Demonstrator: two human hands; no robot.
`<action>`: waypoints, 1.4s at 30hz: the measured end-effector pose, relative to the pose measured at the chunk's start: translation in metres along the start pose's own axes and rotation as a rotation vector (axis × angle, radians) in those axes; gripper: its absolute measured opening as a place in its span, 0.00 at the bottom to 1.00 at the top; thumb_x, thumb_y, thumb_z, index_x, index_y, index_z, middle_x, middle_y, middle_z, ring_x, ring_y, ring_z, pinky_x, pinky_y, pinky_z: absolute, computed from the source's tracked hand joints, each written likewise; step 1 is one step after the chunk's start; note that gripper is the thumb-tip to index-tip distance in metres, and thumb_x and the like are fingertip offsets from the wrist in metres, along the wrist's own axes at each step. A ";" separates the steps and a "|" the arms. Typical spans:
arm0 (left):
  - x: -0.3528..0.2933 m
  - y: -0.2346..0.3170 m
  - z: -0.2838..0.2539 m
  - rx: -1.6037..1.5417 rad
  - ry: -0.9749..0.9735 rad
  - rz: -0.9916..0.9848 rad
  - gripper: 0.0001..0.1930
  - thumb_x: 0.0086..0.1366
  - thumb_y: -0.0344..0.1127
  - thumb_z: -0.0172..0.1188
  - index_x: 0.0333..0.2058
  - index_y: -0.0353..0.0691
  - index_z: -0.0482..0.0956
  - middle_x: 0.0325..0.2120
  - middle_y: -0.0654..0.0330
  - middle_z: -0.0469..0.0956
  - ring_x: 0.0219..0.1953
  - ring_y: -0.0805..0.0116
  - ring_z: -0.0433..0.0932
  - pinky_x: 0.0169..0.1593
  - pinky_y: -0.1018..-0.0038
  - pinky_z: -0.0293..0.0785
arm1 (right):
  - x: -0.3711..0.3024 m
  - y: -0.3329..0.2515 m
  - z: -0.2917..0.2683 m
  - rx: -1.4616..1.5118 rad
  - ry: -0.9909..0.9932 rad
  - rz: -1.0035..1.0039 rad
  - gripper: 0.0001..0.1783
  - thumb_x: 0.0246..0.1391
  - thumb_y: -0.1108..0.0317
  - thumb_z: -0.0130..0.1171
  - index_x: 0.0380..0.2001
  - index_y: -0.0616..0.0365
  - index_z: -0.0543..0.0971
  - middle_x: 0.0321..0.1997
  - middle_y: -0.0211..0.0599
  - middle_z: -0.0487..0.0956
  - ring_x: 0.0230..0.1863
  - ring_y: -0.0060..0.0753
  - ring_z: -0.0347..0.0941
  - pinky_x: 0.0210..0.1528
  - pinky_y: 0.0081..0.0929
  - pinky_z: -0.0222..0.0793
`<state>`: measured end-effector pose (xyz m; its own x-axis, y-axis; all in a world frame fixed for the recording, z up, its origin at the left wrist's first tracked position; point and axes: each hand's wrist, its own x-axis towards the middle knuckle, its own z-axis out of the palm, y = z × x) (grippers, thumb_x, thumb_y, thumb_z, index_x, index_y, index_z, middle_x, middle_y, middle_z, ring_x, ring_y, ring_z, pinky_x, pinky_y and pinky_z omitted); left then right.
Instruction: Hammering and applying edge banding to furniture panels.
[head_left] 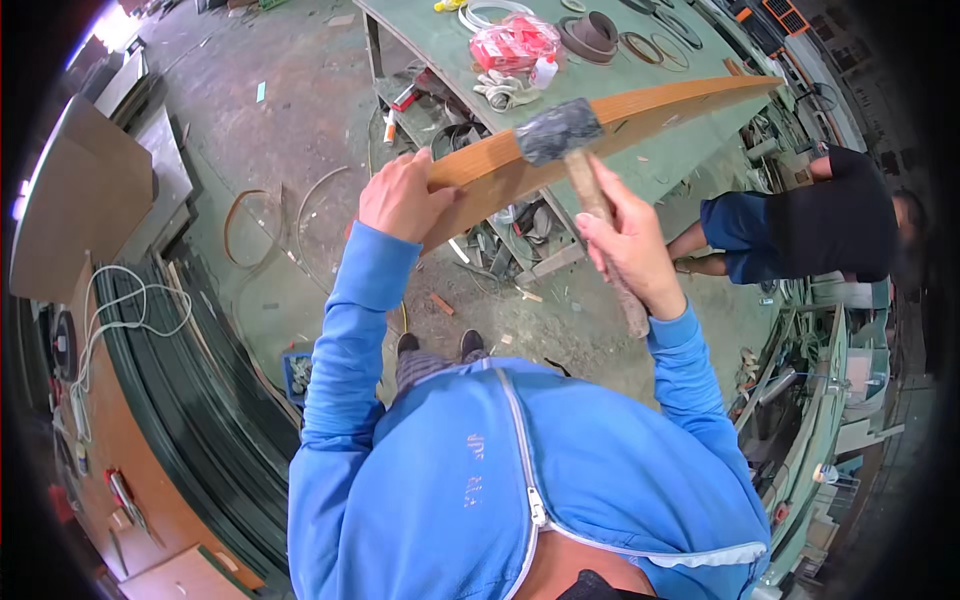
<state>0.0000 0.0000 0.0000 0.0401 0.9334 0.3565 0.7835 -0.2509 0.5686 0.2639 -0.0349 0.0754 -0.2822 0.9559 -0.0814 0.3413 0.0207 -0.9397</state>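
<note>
A long wooden board stretches from my left hand across the green workbench toward its far right side. Its near end sticks out past the bench edge, and my left hand is closed around that end, thumb on the side facing me. In my right hand is a hammer with a dark, blocky head and a worn wooden handle. The hammer head overlaps the board's top edge in this view; whether they touch I cannot tell.
On the bench lie a red plastic bag, work gloves, a small white bottle and rolled edging strips. To the right stands another person. Dark long profiles are stacked at left; a curved strip lies on the floor.
</note>
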 end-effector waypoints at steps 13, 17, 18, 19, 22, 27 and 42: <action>-0.036 -0.039 0.029 -0.229 0.051 -0.225 0.28 0.41 0.43 0.73 0.41 0.38 0.78 0.35 0.55 0.79 0.40 0.55 0.75 0.48 0.66 0.68 | 0.034 0.003 0.059 -0.570 -0.161 -0.442 0.38 0.51 0.74 0.57 0.66 0.52 0.57 0.54 0.56 0.72 0.48 0.56 0.73 0.48 0.38 0.70; -0.038 -0.046 0.033 -0.144 0.116 -0.090 0.26 0.39 0.44 0.73 0.39 0.41 0.79 0.32 0.58 0.78 0.40 0.58 0.73 0.51 0.66 0.64 | 0.039 -0.001 0.065 -0.683 -0.233 -0.486 0.40 0.50 0.72 0.56 0.66 0.52 0.54 0.38 0.55 0.74 0.33 0.61 0.73 0.35 0.49 0.69; -0.038 -0.048 0.033 -0.126 0.093 -0.062 0.25 0.39 0.44 0.73 0.38 0.41 0.79 0.31 0.58 0.78 0.39 0.59 0.73 0.51 0.66 0.63 | 0.035 -0.006 0.068 -0.692 -0.232 -0.482 0.40 0.50 0.72 0.56 0.66 0.52 0.54 0.38 0.55 0.74 0.33 0.61 0.73 0.35 0.49 0.69; -0.037 -0.050 0.032 -0.134 0.094 -0.061 0.25 0.39 0.44 0.73 0.38 0.41 0.79 0.31 0.58 0.78 0.39 0.59 0.73 0.51 0.66 0.63 | 0.028 -0.011 0.071 -0.711 -0.186 -0.478 0.40 0.50 0.72 0.57 0.66 0.51 0.54 0.36 0.54 0.74 0.32 0.60 0.73 0.35 0.49 0.69; -0.033 -0.042 0.025 -0.175 0.137 -0.040 0.26 0.40 0.44 0.72 0.37 0.38 0.78 0.31 0.59 0.77 0.38 0.58 0.73 0.52 0.65 0.62 | 0.034 0.008 0.071 -0.757 -0.140 -0.410 0.41 0.49 0.72 0.57 0.67 0.50 0.54 0.33 0.53 0.74 0.31 0.58 0.73 0.34 0.48 0.69; -0.029 -0.049 0.024 -0.148 0.108 0.015 0.25 0.41 0.43 0.72 0.38 0.37 0.78 0.31 0.58 0.78 0.40 0.58 0.72 0.54 0.63 0.61 | 0.033 -0.009 0.063 -0.602 0.049 -0.517 0.42 0.50 0.75 0.56 0.67 0.49 0.53 0.39 0.53 0.77 0.35 0.56 0.75 0.35 0.42 0.71; 0.015 -0.054 0.007 -0.116 -0.373 0.181 0.39 0.45 0.49 0.69 0.54 0.34 0.71 0.50 0.48 0.74 0.58 0.52 0.67 0.65 0.54 0.52 | 0.043 0.000 0.048 -0.840 -0.012 -0.282 0.42 0.50 0.72 0.56 0.67 0.40 0.54 0.29 0.51 0.76 0.30 0.55 0.74 0.33 0.47 0.69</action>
<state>-0.0374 0.0289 -0.0301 0.4084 0.8952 0.1782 0.6692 -0.4264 0.6085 0.2084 -0.0077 0.0560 -0.4629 0.8797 0.1085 0.8020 0.4678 -0.3715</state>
